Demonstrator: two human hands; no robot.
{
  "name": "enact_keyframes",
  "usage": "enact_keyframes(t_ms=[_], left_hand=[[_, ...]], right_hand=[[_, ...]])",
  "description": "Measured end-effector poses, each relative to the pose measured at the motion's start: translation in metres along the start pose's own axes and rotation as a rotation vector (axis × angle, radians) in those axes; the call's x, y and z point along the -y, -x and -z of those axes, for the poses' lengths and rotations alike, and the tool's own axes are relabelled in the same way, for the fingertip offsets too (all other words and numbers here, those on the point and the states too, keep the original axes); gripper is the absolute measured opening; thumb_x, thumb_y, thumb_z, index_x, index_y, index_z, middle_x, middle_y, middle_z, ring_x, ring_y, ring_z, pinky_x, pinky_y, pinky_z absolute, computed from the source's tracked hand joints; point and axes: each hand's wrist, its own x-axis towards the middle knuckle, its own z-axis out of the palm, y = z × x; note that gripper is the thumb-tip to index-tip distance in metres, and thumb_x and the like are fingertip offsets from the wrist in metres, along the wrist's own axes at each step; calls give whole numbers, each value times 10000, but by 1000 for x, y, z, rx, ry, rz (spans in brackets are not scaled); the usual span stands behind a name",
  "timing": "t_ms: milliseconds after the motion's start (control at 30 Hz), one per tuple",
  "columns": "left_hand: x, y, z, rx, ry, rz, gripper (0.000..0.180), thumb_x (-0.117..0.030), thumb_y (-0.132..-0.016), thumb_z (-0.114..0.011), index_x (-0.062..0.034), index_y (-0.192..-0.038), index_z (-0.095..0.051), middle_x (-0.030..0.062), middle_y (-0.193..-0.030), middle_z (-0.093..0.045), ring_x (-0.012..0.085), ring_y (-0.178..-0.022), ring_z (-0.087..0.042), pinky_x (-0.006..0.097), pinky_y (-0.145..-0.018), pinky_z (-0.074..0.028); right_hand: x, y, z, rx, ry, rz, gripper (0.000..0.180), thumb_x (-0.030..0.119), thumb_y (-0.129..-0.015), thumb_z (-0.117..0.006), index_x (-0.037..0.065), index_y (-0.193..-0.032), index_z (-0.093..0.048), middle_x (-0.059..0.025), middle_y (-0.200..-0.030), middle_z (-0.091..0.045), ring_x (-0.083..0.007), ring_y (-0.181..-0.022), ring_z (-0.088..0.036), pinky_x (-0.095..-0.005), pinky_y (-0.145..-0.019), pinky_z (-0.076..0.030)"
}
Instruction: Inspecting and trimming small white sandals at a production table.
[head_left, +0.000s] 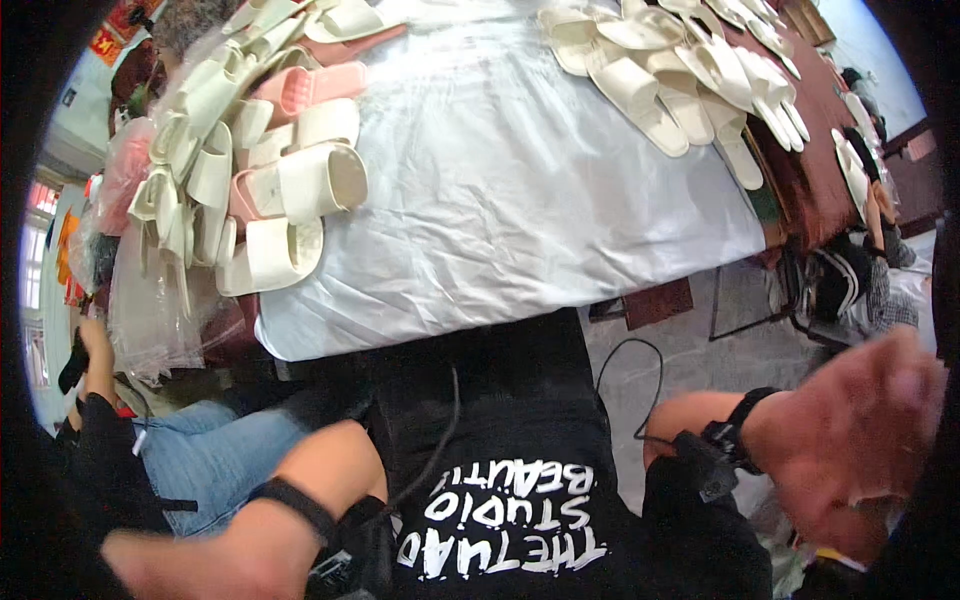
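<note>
My left hand is low at the left edge, cut off by the rim and blurred. Its fingers do not show clearly, and a dark band circles the wrist. My right hand is raised at the right, close and smeared by motion, so I cannot tell what its fingers do. Both hands are away from the table, which is spread with a wrinkled pale cloth. On its left side lies a heap of cream slippers, with a pink slipper among them. More cream slippers lie in overlapping rows at the far right.
Clear plastic bags hang at the table's left side. A person in jeans sits close on my left; another in a checked sleeve is at the right. A black cable loops near my right wrist.
</note>
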Motion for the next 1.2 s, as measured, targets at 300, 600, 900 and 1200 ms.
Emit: enact_keyframes(t_ms=[300, 600, 900, 1200], left_hand=[[-6, 12, 2, -42, -7, 49, 210, -37, -1029, -544, 32, -1167, -687, 103, -1036, -721, 183, -950, -671, 314, -886, -523], [-4, 18, 3, -64, 13, 32, 216, -32, -1026, -542, 34, -1171, -688, 106, -1037, -722, 185, -953, -675, 314, -890, -524], [2, 13, 8, -93, 17, -10, 222, -27, -1023, -540, 35, -1176, -688, 109, -1039, -724, 186, -956, -678, 314, -893, -525], [9, 20, 4, -113, 45, -11, 228, -22, -1020, -539, 37, -1180, -689, 111, -1040, -726, 188, -959, -681, 314, -896, -526]], right_hand=[[-26, 26, -17, 218, 102, 52, 195, 184, -933, -740, 89, -1080, -653, 10, -939, -699, -146, -770, -667, -248, -647, -535], [-14, 36, -12, 173, 96, 118, 219, 104, -878, -764, 89, -1059, -641, -5, -960, -686, -135, -763, -651, -238, -597, -506], [-67, 47, 27, -584, -93, 92, 128, 70, -966, -654, 1, -1070, -625, -148, -1057, -643, -220, -825, -626, -303, -675, -500], [-246, 132, 104, -415, 368, -881, 266, 115, -1060, -608, 36, -1307, -670, -56, -1172, -745, -104, -904, -667, -244, -734, -535]])
